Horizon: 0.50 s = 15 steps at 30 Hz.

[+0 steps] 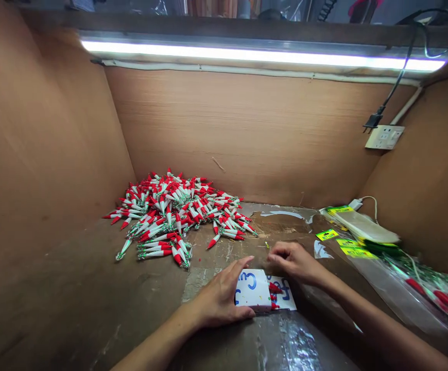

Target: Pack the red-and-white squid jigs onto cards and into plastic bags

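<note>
- Head view: the left hand [224, 296] spans a white box [252, 291] with blue writing, thumb clamped at its lower edge and fingers around the far side.
- Red tips [274, 288] poke from the box's right end, over a white flap [288, 299]; the box lies low at the table's near middle.
- The right hand [290, 262] is just beside that end, fingers curled together; whether they pinch anything, I cannot tell.
- For good handling, hold the box firmly but without crushing its walls, which look thin, and keep the tips level and pointing one way.
- Mind the spiky green ends; they would probably snag skin or one another.
- Brown table [92, 309], scuffed and taped; a heap of red-and-white lures [181, 201] lies towards the back left.
- Yellow-topped packets [371, 226] lie at right.
- Brown boards wall the bay under a bright light tube [262, 54]; a black plug [374, 121] hangs beside a socket [385, 137].
</note>
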### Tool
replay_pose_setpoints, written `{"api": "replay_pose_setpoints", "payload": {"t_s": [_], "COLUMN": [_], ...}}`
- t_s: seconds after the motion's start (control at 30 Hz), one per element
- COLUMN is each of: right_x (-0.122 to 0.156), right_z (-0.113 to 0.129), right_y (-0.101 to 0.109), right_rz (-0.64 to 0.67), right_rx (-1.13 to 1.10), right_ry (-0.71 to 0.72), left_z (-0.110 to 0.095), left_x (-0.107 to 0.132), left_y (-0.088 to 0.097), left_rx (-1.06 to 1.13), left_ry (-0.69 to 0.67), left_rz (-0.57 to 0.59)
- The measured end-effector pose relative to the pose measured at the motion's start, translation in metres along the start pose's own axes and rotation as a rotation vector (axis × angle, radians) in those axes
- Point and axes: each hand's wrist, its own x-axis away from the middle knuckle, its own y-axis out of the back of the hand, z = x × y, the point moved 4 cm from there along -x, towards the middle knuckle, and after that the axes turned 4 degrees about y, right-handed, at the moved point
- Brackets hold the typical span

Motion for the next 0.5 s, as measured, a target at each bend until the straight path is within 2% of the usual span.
{"api": "replay_pose_setpoints", "payload": {"t_s": [0.1, 0.2, 0.27, 0.37, 0.5], "right_x": [-0.045, -0.089, -0.108, -0.119, -0.112], "right_z": [0.0, 0.005, 0.006, 0.006, -0.001], "right_y": [-0.007, -0.03, -0.043, -0.05, -0.037], "right_rz": [-0.1, -0.117, -0.14, -0.206, -0.315], "right_rx": [0.149, 0.234, 0.236, 0.188, 0.019], "right_ry": [-0.035, -0.041, -0.059, -0.086, -0.126], "left_z": [-0.001, -0.001, -0.001, 0.0, -0.002], "left_x": [0.001, 0.001, 0.002, 0.004, 0.005], "left_y": [0.001, 0.004, 0.004, 0.005, 0.005], "left_rx": [-0.019, -0.047, -0.058, -0.069, -0.079], "left_ry": [-0.022, -0.04, -0.046, -0.037, -0.016], "left_rz": [-0.003, -0.015, -0.021, -0.017, -0.004]}}
